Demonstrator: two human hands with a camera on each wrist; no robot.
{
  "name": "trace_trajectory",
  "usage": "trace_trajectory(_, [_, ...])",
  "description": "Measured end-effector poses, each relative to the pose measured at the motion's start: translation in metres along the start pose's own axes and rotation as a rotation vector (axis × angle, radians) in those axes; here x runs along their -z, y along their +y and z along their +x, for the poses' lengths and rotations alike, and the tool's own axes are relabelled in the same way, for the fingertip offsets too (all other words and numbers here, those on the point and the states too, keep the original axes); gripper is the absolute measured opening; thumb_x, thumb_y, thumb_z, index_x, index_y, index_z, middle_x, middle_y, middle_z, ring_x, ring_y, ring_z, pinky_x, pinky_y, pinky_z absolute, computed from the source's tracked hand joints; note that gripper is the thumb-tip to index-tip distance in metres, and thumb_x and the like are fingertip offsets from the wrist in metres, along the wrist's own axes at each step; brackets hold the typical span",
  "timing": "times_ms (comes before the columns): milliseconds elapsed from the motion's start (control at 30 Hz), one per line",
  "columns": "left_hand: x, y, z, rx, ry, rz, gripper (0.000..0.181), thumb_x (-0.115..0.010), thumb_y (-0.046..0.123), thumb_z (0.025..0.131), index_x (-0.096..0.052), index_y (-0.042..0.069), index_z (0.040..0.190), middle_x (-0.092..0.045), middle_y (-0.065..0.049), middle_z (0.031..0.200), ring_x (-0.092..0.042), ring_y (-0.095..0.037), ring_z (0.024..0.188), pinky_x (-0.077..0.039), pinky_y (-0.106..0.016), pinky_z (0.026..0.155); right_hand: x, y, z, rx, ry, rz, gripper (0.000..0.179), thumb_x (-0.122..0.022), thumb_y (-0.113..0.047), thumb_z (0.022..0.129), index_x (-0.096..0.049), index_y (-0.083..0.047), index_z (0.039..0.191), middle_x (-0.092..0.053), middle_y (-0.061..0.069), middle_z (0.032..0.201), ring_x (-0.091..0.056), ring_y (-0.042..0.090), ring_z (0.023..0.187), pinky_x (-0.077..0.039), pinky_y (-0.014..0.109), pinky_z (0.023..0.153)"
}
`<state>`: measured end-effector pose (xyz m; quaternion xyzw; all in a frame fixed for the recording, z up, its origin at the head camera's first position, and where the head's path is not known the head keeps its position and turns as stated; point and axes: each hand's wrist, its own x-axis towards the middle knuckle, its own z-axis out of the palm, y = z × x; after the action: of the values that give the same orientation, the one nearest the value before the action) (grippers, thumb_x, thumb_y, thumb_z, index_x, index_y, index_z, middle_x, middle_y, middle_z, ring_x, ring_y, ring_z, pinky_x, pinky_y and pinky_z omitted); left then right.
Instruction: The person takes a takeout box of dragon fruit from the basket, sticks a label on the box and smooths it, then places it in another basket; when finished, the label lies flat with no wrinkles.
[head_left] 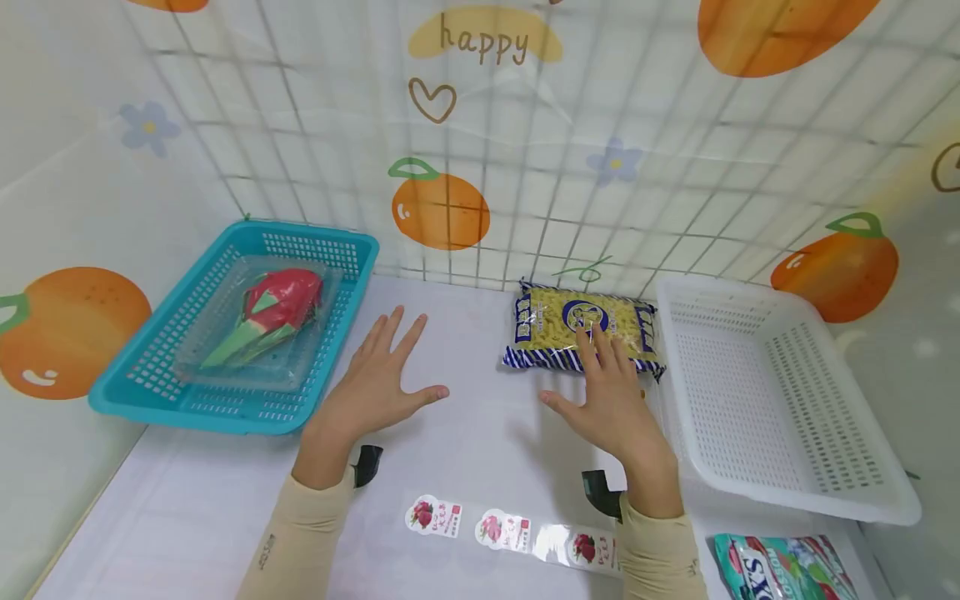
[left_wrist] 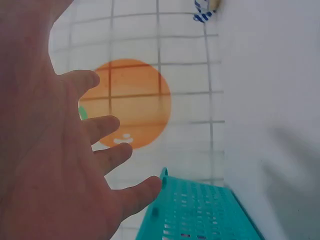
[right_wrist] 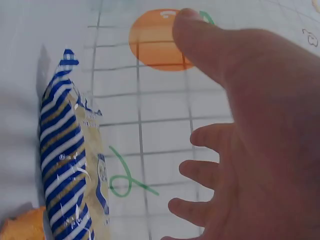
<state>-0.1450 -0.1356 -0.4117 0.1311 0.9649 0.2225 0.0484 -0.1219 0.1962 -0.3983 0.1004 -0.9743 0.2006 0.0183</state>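
The left sleeve [head_left: 292,537] and right sleeve [head_left: 658,557] are beige, close-fitting and creased near the cuffs. Dark lettering [head_left: 266,552], too small to read, runs along the left; a smaller dark mark [head_left: 693,568] shows on the right. Both hands [head_left: 371,387] are bare, with 2 black pieces [head_left: 367,465] at the wrists [head_left: 322,457].

1. My feeds show a small, makeshift tabletop booth; whether it stands in a home, shop or lab, I cannot tell.
2. Pale cloth [head_left: 510,117] closes in the back and both sides, printed with oranges, flowers and, at the back, "happy"; a wire grid [left_wrist: 158,36] shows through it.
3. Below I see a table [head_left: 480,433] with a smooth, whitish top.
4. The goods look grocery-like to me: bagged pasta [head_left: 555,321], fruit stickers [head_left: 502,531], a teal packet [head_left: 787,567], a blue basket [head_left: 217,423] and a white basket [head_left: 750,392].
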Motion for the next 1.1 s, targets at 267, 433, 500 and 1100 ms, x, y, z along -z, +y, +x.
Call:
trace_trajectory(267, [0.004,-0.007,-0.005,0.015,0.011,-0.022,0.109,-0.065,0.073,0.084,-0.007,0.029,0.166,0.004,-0.009,0.174,-0.001,-0.041,0.159,-0.018,-0.068,0.123,-0.01,-0.01,0.003,0.002,-0.058,0.009,0.107,-0.067,-0.061,0.091,-0.009,-0.01,0.165,-0.004,0.019,0.172,-0.003,0.053,0.155,-0.012,0.074,0.12])
trace_trajectory(433, [0.005,-0.01,-0.008,0.01,0.032,-0.037,0.109,-0.064,0.074,0.084,-0.008,0.029,0.166,0.002,-0.01,0.174,-0.004,-0.041,0.158,-0.019,-0.069,0.122,-0.014,-0.023,0.007,0.042,-0.053,0.027,0.108,-0.069,-0.059,0.09,-0.008,-0.011,0.165,-0.006,0.017,0.172,-0.006,0.049,0.156,-0.013,0.069,0.123])
trace_trajectory(500, [0.006,-0.011,-0.01,0.01,0.039,-0.045,0.109,-0.064,0.074,0.084,-0.008,0.03,0.166,0.001,-0.009,0.174,-0.004,-0.041,0.158,-0.021,-0.07,0.121,-0.014,-0.03,0.008,0.055,-0.052,0.037,0.107,-0.07,-0.059,0.09,-0.01,-0.013,0.165,-0.007,0.016,0.172,-0.008,0.047,0.157,-0.015,0.068,0.123])
trace_trajectory(1100, [0.039,-0.017,-0.025,0.026,0.105,-0.11,0.109,-0.069,0.065,0.086,-0.005,0.029,0.166,0.002,-0.011,0.173,-0.008,-0.043,0.157,-0.037,-0.074,0.108,-0.031,-0.083,0.023,0.17,-0.085,0.125,0.104,-0.069,-0.06,0.09,-0.013,-0.016,0.165,-0.009,0.01,0.173,-0.008,0.041,0.159,-0.023,0.061,0.124])
